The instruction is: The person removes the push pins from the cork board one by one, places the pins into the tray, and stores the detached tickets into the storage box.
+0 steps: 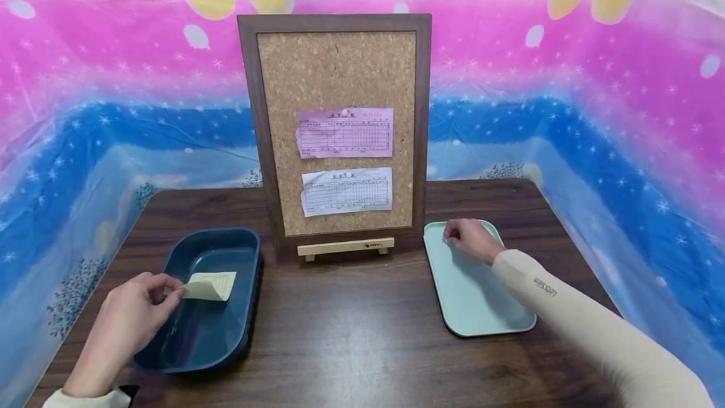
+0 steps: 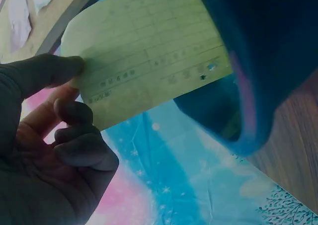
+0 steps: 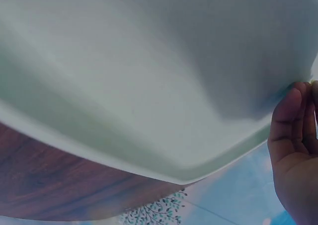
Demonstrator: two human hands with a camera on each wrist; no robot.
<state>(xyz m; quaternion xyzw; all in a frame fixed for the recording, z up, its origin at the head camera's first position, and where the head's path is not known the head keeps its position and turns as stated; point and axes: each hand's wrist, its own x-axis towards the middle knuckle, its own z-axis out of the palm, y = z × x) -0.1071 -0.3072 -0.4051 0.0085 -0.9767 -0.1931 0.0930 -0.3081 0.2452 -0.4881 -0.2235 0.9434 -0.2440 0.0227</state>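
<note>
In the head view my left hand (image 1: 127, 313) pinches a pale yellow receipt slip (image 1: 212, 285) by its near corner, between thumb and index finger. The slip is bent and hangs over the dark blue basin (image 1: 252, 307). Printed lines and two small holes show on the slip (image 2: 149, 41) in the left wrist view. On the right, my right hand (image 1: 472, 239) reaches over the far end of a pale green tray (image 1: 481, 301). Its fingertips are bunched together, with a tiny yellowish thing (image 3: 312, 80) showing at them, mostly hidden by the fingers.
A framed cork board (image 1: 340, 74) stands on a small wooden stand (image 1: 345, 247) between basin and tray. A pink slip (image 1: 345, 134) and a white slip (image 1: 347, 194) are pinned on it. Patterned cloth (image 1: 623, 112) surrounds the brown table (image 1: 345, 332).
</note>
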